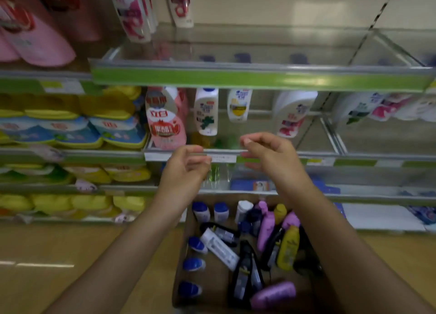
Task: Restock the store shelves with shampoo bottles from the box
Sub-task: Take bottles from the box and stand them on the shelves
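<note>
Your left hand (186,165) and right hand (269,153) hover loosely curled, holding nothing, above the brown cardboard box (212,280) of mixed shampoo bottles (289,247).

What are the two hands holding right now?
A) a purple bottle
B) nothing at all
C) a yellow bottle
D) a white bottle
B: the left hand and right hand hover empty, fingers loosely curled, before the shelf edge, while the bottles lie below in the brown cardboard box.
</note>
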A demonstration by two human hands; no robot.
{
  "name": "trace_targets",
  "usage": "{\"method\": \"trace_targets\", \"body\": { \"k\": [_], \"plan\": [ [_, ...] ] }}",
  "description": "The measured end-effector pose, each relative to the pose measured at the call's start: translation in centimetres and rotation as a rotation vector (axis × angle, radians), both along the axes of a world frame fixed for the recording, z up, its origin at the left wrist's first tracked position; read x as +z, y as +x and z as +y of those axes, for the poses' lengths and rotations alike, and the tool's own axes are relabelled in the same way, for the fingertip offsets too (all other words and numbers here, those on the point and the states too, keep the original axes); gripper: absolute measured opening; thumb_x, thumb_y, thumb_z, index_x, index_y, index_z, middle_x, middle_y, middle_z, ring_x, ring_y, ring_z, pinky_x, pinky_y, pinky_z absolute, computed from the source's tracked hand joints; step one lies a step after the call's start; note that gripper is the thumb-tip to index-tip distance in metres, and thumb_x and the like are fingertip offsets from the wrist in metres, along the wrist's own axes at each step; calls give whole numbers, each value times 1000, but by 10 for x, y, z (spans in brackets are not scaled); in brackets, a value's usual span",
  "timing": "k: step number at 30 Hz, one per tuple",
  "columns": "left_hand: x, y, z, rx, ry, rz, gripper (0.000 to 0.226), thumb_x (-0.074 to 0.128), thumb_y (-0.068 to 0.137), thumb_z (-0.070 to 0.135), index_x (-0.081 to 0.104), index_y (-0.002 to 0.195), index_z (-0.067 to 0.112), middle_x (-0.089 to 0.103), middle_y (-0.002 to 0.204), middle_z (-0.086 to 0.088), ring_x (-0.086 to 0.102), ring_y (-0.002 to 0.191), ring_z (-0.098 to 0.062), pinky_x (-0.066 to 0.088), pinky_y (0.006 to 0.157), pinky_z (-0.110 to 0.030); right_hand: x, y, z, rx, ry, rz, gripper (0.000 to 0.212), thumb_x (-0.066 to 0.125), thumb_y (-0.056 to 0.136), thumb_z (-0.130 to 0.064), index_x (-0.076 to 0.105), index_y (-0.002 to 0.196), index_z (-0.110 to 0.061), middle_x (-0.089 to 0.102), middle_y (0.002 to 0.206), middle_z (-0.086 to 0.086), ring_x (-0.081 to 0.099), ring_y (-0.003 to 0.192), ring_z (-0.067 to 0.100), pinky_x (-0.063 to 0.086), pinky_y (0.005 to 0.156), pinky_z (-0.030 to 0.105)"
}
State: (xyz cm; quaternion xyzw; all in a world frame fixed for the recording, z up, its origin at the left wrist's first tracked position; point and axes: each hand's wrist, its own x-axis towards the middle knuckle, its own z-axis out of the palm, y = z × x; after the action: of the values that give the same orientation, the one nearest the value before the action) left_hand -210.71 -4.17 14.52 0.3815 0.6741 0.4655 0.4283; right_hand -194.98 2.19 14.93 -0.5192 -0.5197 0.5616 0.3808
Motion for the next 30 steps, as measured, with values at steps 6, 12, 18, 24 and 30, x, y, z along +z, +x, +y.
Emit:
{"method": "trace_targets", "body": {
  "k": [6,12,18,24,30],
  "plan": [
    [-68,5,-44,2,-209,-7,18,59,91,11,57,102,25,67,101,1,63,97,-14,52,92,-39,-77,16,-37,-3,-192,-64,11,59,95,-16,69,90,-18,70,100,10,67,91,22,56,84,37],
    [-127,9,-77,46,-385,-35,19,53,92,3,57,105,16,66,97,-6,61,82,-10,52,71,-21,-151,13,-60,-9,-337,-136,12,58,95,-13,67,89,-16,66,87,6,62,85,19,54,80,35],
    [-177,-4,-96,103,-557,-40,19,56,91,12,60,109,18,64,100,1,62,97,-16,54,87,-35,-215,-4,-73,29,-498,-206,13,54,97,-12,65,91,-15,64,85,2,61,75,13,53,80,36],
    [-207,-25,-96,153,-677,-7,19,56,90,13,59,107,20,63,109,-6,60,102,-22,48,96,-44,-268,-37,-75,90,-572,-305,14,63,88,-13,68,82,-24,67,99,2,62,105,26,50,96,40],
    [-225,-52,-84,179,-718,-1,27,57,89,13,57,116,16,62,109,-8,60,99,-22,51,93,-43,-309,-72,-74,253,-584,-372,40,72,85,-15,60,122,-12,59,113,3,55,106,16,44,90,27]
  ]
}}
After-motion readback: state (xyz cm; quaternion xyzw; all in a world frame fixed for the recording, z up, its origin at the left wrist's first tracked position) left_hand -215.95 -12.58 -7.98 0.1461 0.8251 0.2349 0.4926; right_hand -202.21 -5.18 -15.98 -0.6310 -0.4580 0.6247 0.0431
